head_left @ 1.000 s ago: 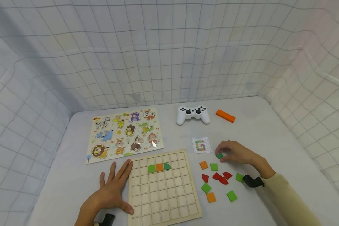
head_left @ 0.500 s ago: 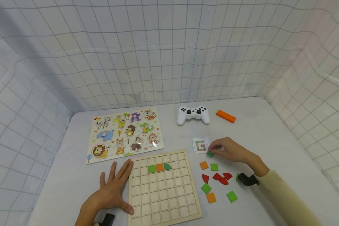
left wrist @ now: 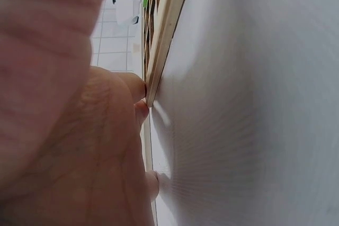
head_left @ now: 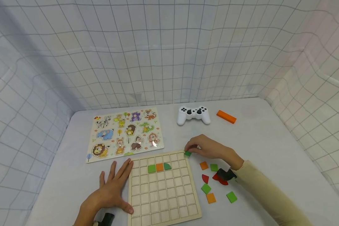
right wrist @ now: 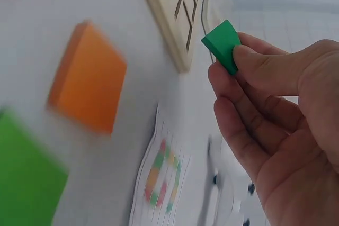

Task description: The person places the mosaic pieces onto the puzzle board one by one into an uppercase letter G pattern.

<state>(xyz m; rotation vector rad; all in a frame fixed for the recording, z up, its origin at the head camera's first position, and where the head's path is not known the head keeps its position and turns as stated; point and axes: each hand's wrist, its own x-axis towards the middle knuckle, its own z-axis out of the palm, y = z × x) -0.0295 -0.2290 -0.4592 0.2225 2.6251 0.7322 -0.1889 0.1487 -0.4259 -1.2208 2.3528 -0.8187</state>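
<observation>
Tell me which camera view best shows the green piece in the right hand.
The right wrist view: there the green piece is large and sharp, pinched in the right hand. The head view shows it small, partly covered by that hand. In the left wrist view I cannot make it out.

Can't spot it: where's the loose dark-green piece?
In the head view, the dark-green piece is right of centre, pinched by the right hand at the grid board's far right corner.
</observation>
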